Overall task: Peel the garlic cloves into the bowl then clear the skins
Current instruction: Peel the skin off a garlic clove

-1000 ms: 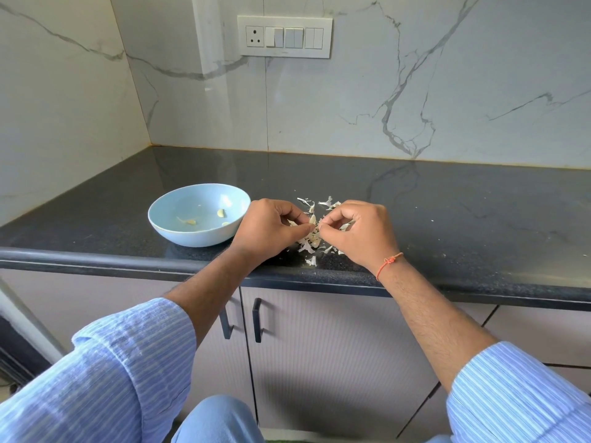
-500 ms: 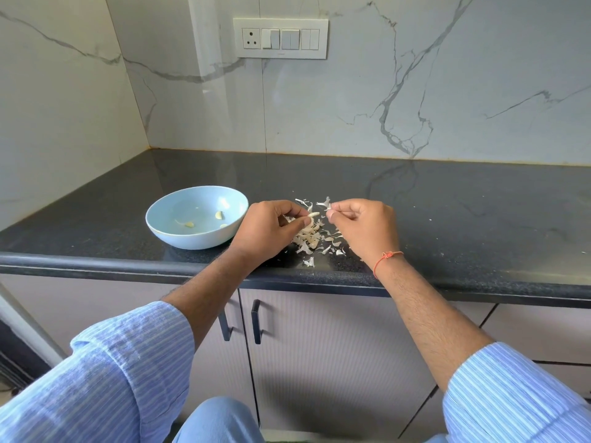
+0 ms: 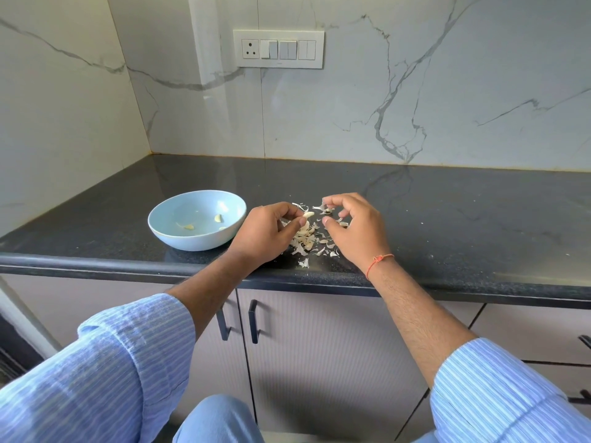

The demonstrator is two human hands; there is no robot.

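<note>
A pale blue bowl (image 3: 166, 225) stands on the dark counter and holds a few peeled garlic cloves (image 3: 218, 218). Right of it lies a small heap of white garlic skins (image 3: 305, 239). My left hand (image 3: 267, 233) pinches a pale garlic clove (image 3: 308, 214) between thumb and fingertips above the heap. My right hand (image 3: 355, 230) hovers just right of it with its fingers loosely curled and apart; I see nothing held in it. A gap separates the two hands.
The black stone counter (image 3: 447, 219) runs wide to the right and back to a marble wall with a switch plate (image 3: 278, 48). Its rounded front edge (image 3: 96, 262) sits above cupboard doors with dark handles (image 3: 253, 321).
My hands have drawn apart. The right hand has let go of the clove and opened its fingers, moving slightly right; the left hand keeps the clove.
</note>
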